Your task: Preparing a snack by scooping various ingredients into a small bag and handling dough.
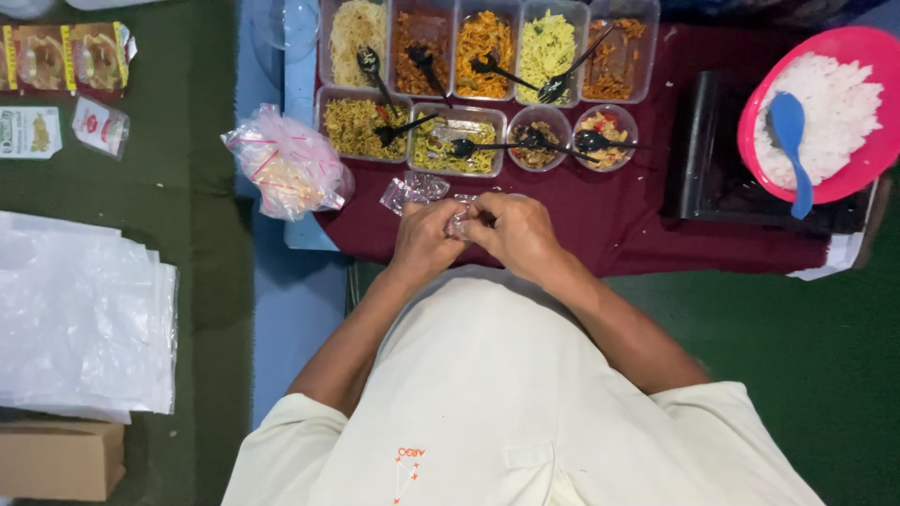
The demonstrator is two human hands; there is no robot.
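A small clear plastic bag (pixel 459 221) is pinched between the left hand (pixel 424 239) and the right hand (pixel 514 234), which are brought together over the near edge of the bench (pixel 619 220), just in front of the body. Both grips are closed on the bag's film, thumbs and fingertips pressed against it; whether its mouth has been opened cannot be told.

The bag is judged to be very light, limp and slippery, its two walls likely to cling to each other. It would best be taken at the top rim, one wall in each grip, since the film gives no stiffness lower down and tears easily if pulled hard.

Another crumpled clear bag (pixel 414 190) lies just beyond the hands. A bundle of bags with red markings (pixel 291 164) rests at the bench's left edge. Along the far edge, rectangular tubs of cooked dishes (pixel 483 42) are ranged in two rows, each with a black spoon or fork, and two round tubs (pixel 572 136) are set beside them. At the right end, a pink bowl of white rice (pixel 830 112) with a blue scoop (pixel 792 141) is raised on a dark stand.

The bench is covered with a maroon cloth. The floor is dark green; flat plastic sheets (pixel 84 319), a cardboard box (pixel 61 459) and packets (pixel 66 56) are laid out on it to the left.
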